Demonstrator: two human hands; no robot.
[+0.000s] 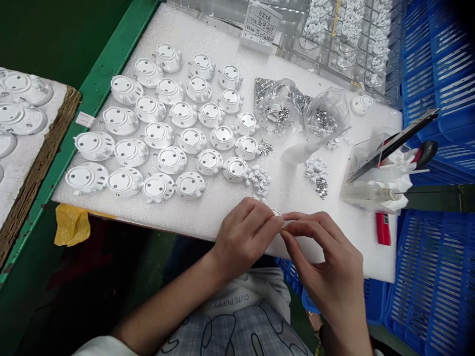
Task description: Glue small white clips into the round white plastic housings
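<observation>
Near the front edge of the white foam sheet (178,210), my left hand (247,235) is closed around a small white part (276,212), mostly covered by the fingers. The thumb and fingertips of my right hand (322,252) pinch together at the right side of that part; anything tiny between them is too small to tell. Just beyond my hands lies a pile of small white pieces (259,182). Several rounded white parts (191,141) with two dark dots each stand in rows to the left. Farther right are more white pieces (315,168) and small metal pieces (321,188).
Plastic bags of metal bits (280,116) and a translucent bottle (295,154) stand beyond my hands. At right are a clear holder with tools (365,168), a red object (383,229) and blue crates (423,267). A compartment tray (334,64) lies at the back.
</observation>
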